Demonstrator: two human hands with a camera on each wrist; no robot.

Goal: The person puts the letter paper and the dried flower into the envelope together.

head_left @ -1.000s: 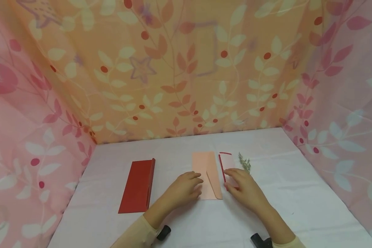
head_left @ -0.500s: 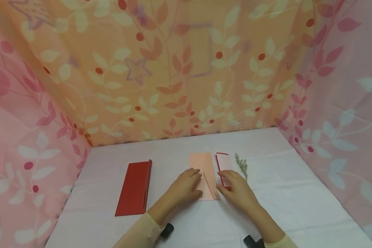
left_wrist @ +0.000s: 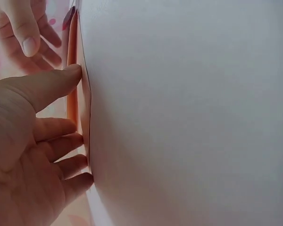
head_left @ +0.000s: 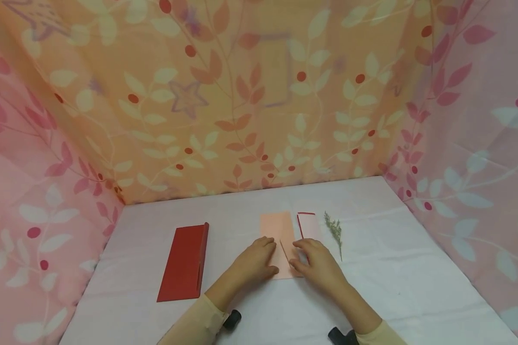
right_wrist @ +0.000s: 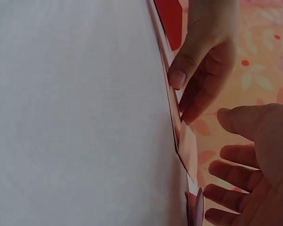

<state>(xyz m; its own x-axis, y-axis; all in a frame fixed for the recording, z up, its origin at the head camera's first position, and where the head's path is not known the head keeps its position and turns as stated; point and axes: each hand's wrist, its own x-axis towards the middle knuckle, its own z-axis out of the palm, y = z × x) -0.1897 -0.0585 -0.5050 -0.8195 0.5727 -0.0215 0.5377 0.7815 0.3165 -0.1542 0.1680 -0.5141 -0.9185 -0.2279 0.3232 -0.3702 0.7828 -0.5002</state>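
Across the middle of the white-covered table (head_left: 388,282), a person's left hand (head_left: 251,262) lay over the left side of a peach envelope (head_left: 275,223), thumb spread apart from loosely bent fingers, gripping nothing that showed. The right hand (head_left: 321,264) reached over the envelope's right edge, fingertips just above or upon its slanted flap (head_left: 288,239). Its thumb and fingers stood well apart and held nothing (whether they touched the paper, I could not tell; the right wrist view suggested a gap).

The fresh change was in that right hand: it had come from the pale red-edged card (head_left: 311,226) to the envelope. I took this to mean that the work had narrowed to the envelope, now flanked by both hands, though neither had yet lifted or folded it.

Just right of the envelope, the card lay with its lower part hidden by the right hand; beyond it lay a green sprig (head_left: 334,231), and well to the left, untouched, a red envelope (head_left: 182,262).

Against the frame from a second earlier, when the right hand covered much of the card and the sprig's lower end, the sprig's whole length now showed. The left hand kept nearly the same place on the peach paper. Everything sat slightly farther left in the head view, the patterned backdrop (head_left: 237,110) included, probably from a turn of the head.
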